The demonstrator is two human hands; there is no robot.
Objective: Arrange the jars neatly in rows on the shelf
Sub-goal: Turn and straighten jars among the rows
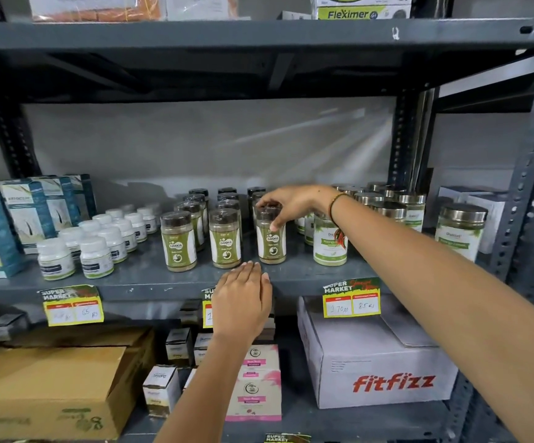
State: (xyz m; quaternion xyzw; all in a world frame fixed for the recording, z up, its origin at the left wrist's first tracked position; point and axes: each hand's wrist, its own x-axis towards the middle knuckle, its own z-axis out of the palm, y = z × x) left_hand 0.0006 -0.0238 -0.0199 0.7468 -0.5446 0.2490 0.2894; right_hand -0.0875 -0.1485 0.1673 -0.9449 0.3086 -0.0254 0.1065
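1. Three rows of brown-lidded jars run from the front edge of the shelf (150, 284) toward its back, so most of the arranging looks done.
2. Left row: front jar (178, 241) stands near the front edge with about three more behind it, four in all.
3. Middle row: front jar (225, 238) also leads about four, close-packed and upright.
4. Right row: its front jar (271, 235) is the one being handled; behind it at least two more lids show, partly hidden by the hand, so the count there is uncertain.
5. The right hand (291, 203) reaches over from the right and grips that jar around its lid, thumb down on the label side.
6. The left hand (241, 298) lies flat and open on the shelf's front edge, fingertips just short of the middle and right front jars, holding nothing.
7. What seems left: squaring the right front jar with its two neighbours, since it sits slightly farther back and with a wider gap.
8. Steel-lidded jars (330, 243) crowd the right end, about eight visible, in looser rows that may need tidying.
9. White bottles (96, 257) on the left, roughly a dozen, already stand in two lines.
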